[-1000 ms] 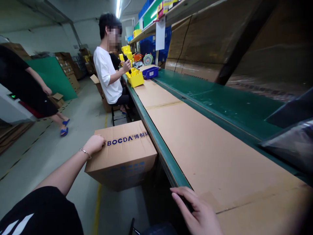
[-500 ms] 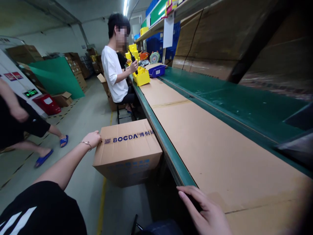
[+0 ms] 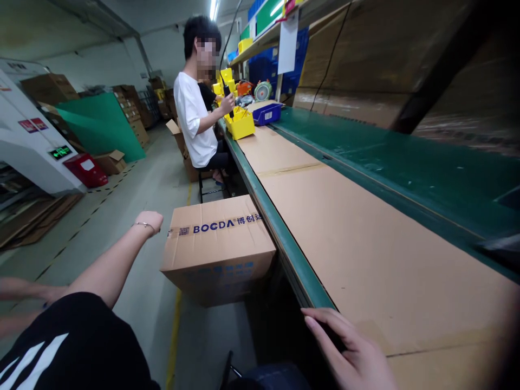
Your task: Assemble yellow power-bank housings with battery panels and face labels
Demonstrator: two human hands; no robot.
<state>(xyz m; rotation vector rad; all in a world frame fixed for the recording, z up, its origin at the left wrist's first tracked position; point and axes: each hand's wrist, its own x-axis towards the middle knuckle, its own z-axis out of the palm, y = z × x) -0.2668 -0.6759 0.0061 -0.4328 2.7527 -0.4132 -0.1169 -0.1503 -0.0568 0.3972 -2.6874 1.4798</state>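
Observation:
A taped cardboard box [image 3: 219, 244] with dark blue BOCDA lettering stands beside the bench, its right side close against the bench edge. Just off its left end is my left hand [image 3: 150, 221], curled into a fist with a small gap to the box; nothing shows in it. At the lower right, my right hand [image 3: 353, 346] rests by the green bench edge [image 3: 319, 295]. Its thumb and fingers are apart, with nothing between them. Flat cardboard sheets [image 3: 349, 238] cover the bench top beside this hand.
A co-worker in a white shirt [image 3: 193, 116] sits farther along the bench, holding a dark tool [image 3: 227, 95] over a yellow bin [image 3: 240, 125]. A blue bin [image 3: 266, 115] stands behind. Another person's blurred arm [image 3: 28, 290] enters at left. A stool leg [image 3: 226, 368] shows below.
My left hand has come away from the box's left corner and closed into a fist. The person walking at left has mostly left view. My right hand stays at the bench edge.

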